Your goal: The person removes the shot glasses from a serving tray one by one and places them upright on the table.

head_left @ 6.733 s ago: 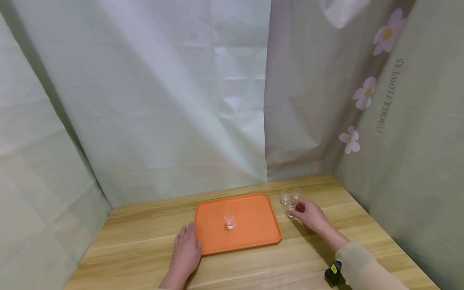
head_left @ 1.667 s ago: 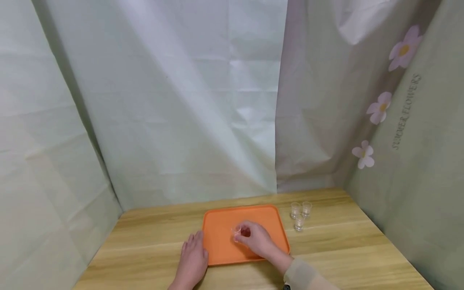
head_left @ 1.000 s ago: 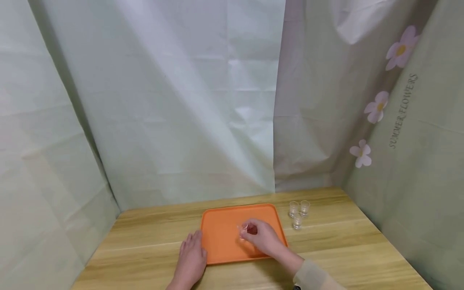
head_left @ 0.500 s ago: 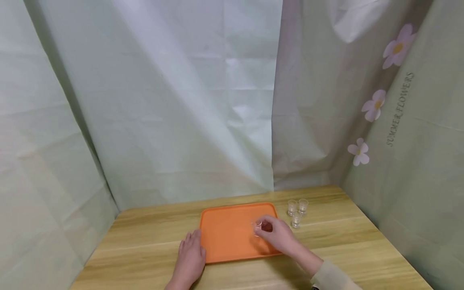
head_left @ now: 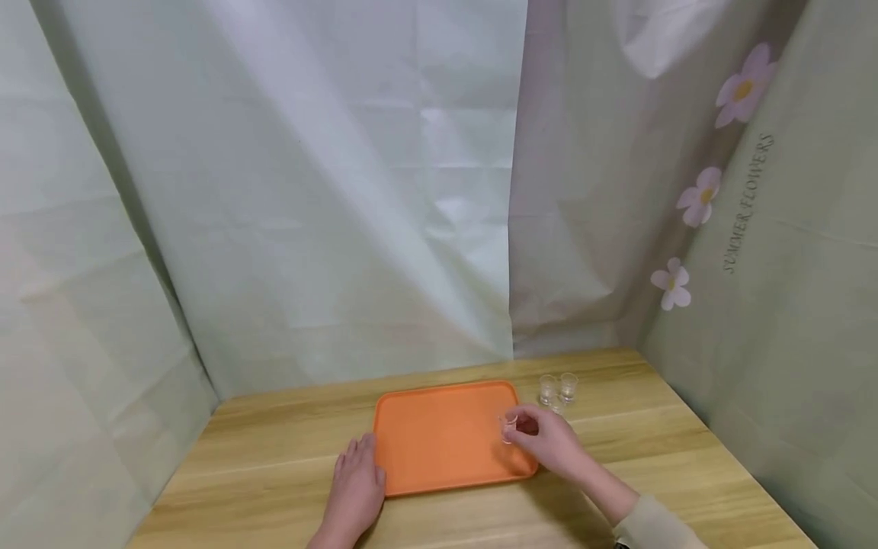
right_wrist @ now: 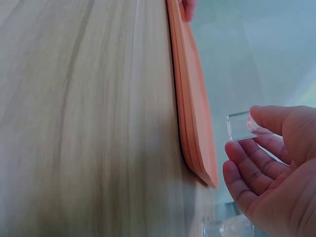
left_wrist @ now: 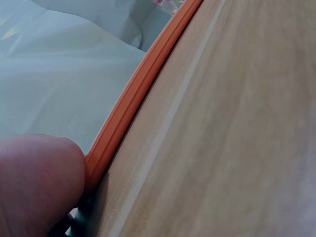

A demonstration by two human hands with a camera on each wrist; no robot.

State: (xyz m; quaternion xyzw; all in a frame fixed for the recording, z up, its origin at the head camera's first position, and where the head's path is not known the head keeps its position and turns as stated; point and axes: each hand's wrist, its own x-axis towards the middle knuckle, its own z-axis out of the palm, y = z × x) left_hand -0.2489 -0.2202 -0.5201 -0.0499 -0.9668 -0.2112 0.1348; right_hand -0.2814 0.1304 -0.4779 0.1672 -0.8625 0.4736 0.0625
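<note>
My right hand (head_left: 552, 441) pinches a small clear shot glass (head_left: 507, 430) between thumb and fingers, above the right part of an orange tray (head_left: 439, 442). In the right wrist view the glass (right_wrist: 239, 127) is clear of the tray, with the other fingers loosely bent below it. My left hand (head_left: 354, 488) lies flat on the table at the tray's left edge. In the left wrist view its thumb (left_wrist: 42, 180) touches the tray's rim (left_wrist: 133, 94). Beyond my right hand stand more shot glasses (head_left: 546, 390), one partly hidden by the hand.
The tray lies on a wooden table (head_left: 274, 457). Pale curtains (head_left: 343, 191) enclose the back and both sides, the right one printed with pink flowers (head_left: 671, 284). The three standing glasses are grouped close to the tray's back right corner.
One glass stood on the tray earliest; my right hand was then among the glasses at right. It later gripped a glass over the tray's middle and has carried it rightward. Left hand stays.
</note>
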